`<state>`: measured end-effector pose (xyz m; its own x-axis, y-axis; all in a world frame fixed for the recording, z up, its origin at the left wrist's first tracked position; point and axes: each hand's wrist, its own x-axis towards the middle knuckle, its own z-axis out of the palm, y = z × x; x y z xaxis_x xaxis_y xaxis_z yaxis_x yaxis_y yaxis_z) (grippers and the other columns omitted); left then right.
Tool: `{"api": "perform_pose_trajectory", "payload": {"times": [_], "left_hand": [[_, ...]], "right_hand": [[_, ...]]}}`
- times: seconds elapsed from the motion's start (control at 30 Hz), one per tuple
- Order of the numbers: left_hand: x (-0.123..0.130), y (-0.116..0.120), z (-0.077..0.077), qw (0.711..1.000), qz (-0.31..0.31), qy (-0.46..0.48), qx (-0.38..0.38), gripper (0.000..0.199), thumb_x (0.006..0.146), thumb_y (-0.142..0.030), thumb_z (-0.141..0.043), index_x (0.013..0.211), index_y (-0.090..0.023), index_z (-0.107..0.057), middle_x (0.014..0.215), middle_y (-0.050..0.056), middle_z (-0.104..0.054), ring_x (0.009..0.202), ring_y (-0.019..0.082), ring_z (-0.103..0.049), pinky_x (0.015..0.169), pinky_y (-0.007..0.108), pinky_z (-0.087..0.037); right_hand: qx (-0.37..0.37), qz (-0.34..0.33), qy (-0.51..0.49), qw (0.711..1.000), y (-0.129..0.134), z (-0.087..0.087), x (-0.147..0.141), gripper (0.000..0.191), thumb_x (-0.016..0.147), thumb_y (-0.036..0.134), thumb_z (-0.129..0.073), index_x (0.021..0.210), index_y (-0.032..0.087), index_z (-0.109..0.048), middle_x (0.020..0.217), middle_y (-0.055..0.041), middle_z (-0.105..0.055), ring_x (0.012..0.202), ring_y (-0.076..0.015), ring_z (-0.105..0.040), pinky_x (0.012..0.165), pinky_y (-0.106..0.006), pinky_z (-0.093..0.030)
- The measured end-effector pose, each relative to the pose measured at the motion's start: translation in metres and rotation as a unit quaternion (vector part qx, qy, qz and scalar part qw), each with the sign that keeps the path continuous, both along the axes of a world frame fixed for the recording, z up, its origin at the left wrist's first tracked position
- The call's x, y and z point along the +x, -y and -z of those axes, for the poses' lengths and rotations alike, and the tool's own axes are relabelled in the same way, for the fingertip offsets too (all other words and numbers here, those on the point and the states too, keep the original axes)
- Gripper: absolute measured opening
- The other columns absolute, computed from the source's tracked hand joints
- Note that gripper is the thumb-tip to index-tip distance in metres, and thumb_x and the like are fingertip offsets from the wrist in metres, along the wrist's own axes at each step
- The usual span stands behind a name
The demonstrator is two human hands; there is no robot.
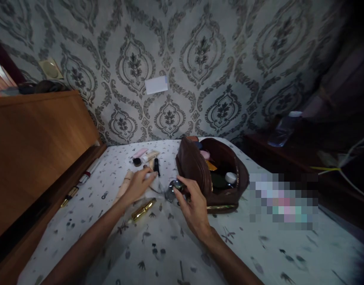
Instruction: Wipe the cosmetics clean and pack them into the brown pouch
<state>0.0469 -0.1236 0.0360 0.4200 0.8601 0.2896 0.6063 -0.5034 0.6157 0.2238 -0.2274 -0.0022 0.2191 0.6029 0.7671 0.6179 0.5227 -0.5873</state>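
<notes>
My left hand point(139, 183) is closed, thumb and fingers pinching a thin whitish translucent piece point(154, 185). To its right my right hand point(194, 200) holds a small round shiny object point(173, 189) between thumb and index finger. Beside that hand stands a brown bag point(196, 166), unzipped, with a white-capped item point(230, 178) and other items inside. A gold tube point(143, 209) lies on the patterned sheet point(158, 245) between my forearms. Past my left hand are a pink tube point(139, 153), a cream tube point(150, 156), a black round container point(137, 162) and a black tube point(156, 167).
A wooden board point(42, 154) borders the left side, with slim cosmetic items point(70, 195) along it. Patterned wallpaper point(202, 51) rises behind. At right, a dark table point(259, 148) bears a clear bottle point(283, 130); a pixelated area lies before it.
</notes>
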Motion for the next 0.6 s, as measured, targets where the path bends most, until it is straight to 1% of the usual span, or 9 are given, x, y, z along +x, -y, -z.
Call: {"api": "perform_pose_trajectory", "payload": {"times": [0.03, 0.1, 0.2, 0.27, 0.33, 0.4, 0.5, 0.6], "left_hand": [[0.0, -0.018, -0.002, 0.999, -0.029, -0.016, 0.005, 0.034, 0.092, -0.044, -0.046, 0.076, -0.017, -0.06, 0.07, -0.001, -0.06, 0.068, 0.016, -0.058, 0.063, 0.023, -0.044], [-0.001, -0.054, -0.001, 0.996, -0.078, -0.041, 0.008, 0.034, 0.092, -0.042, -0.042, 0.082, -0.016, -0.063, 0.067, -0.001, -0.06, 0.067, 0.017, -0.059, 0.06, 0.024, -0.043], [-0.002, -0.1, 0.005, 0.984, -0.152, -0.093, 0.017, 0.033, 0.092, -0.037, -0.042, 0.099, -0.014, -0.065, 0.076, 0.004, -0.066, 0.078, 0.022, -0.063, 0.067, 0.027, -0.045], [-0.001, -0.121, 0.01, 0.974, -0.181, -0.136, 0.017, 0.033, 0.09, -0.038, -0.048, 0.108, -0.016, -0.066, 0.087, 0.007, -0.071, 0.091, 0.026, -0.065, 0.075, 0.031, -0.046], [0.003, -0.134, 0.015, 0.965, -0.19, -0.178, 0.013, 0.036, 0.087, -0.042, -0.056, 0.113, -0.018, -0.066, 0.101, 0.011, -0.073, 0.103, 0.029, -0.064, 0.083, 0.034, -0.046], [0.008, -0.142, 0.02, 0.958, -0.188, -0.216, 0.006, 0.039, 0.083, -0.044, -0.062, 0.111, -0.018, -0.068, 0.112, 0.015, -0.071, 0.11, 0.032, -0.063, 0.089, 0.038, -0.045], [0.016, -0.146, 0.025, 0.95, -0.183, -0.253, -0.001, 0.039, 0.083, -0.044, -0.063, 0.106, -0.013, -0.07, 0.118, 0.021, -0.069, 0.114, 0.035, -0.062, 0.094, 0.042, -0.044], [0.017, -0.144, 0.025, 0.949, -0.181, -0.258, -0.002, 0.039, 0.085, -0.043, -0.061, 0.106, -0.012, -0.069, 0.12, 0.021, -0.068, 0.116, 0.034, -0.06, 0.096, 0.041, -0.043]], "right_hand": [[0.002, -0.004, 0.006, 1.0, -0.001, 0.0, 0.0, 0.031, 0.094, 0.021, -0.057, 0.125, 0.021, -0.06, 0.107, -0.0096, -0.068, 0.097, -0.0223, -0.065, 0.086, -0.038, -0.056], [0.005, -0.015, 0.018, 1.0, -0.001, 0.0, 0.0, 0.035, 0.094, 0.019, -0.056, 0.129, 0.022, -0.058, 0.111, -0.0094, -0.068, 0.1, -0.0221, -0.064, 0.088, -0.037, -0.056], [0.007, -0.018, 0.026, 0.999, -0.001, 0.0, 0.0, 0.04, 0.094, 0.017, -0.056, 0.134, 0.024, -0.055, 0.113, -0.009, -0.068, 0.103, -0.0215, -0.064, 0.09, -0.036, -0.055], [0.007, -0.017, 0.028, 0.999, -0.001, 0.0, 0.0, 0.043, 0.094, 0.016, -0.055, 0.137, 0.024, -0.052, 0.115, -0.0093, -0.067, 0.104, -0.0212, -0.063, 0.091, -0.036, -0.055], [0.006, -0.018, 0.031, 0.999, -0.001, 0.0, 0.0, 0.047, 0.094, 0.016, -0.055, 0.14, 0.024, -0.049, 0.116, -0.0099, -0.067, 0.105, -0.0212, -0.063, 0.091, -0.036, -0.055], [0.004, -0.018, 0.031, 0.999, -0.001, 0.0, 0.001, 0.049, 0.094, 0.015, -0.054, 0.142, 0.024, -0.048, 0.116, -0.0102, -0.066, 0.105, -0.0212, -0.063, 0.09, -0.036, -0.056], [0.004, -0.015, 0.025, 1.0, -0.002, 0.001, 0.002, 0.049, 0.094, 0.016, -0.054, 0.142, 0.025, -0.048, 0.117, -0.0101, -0.067, 0.104, -0.0213, -0.063, 0.089, -0.036, -0.057], [0.001, -0.02, 0.018, 1.0, -0.001, 0.001, 0.002, 0.047, 0.094, 0.015, -0.054, 0.14, 0.025, -0.05, 0.118, -0.0101, -0.067, 0.105, -0.0216, -0.063, 0.089, -0.037, -0.057]]}}
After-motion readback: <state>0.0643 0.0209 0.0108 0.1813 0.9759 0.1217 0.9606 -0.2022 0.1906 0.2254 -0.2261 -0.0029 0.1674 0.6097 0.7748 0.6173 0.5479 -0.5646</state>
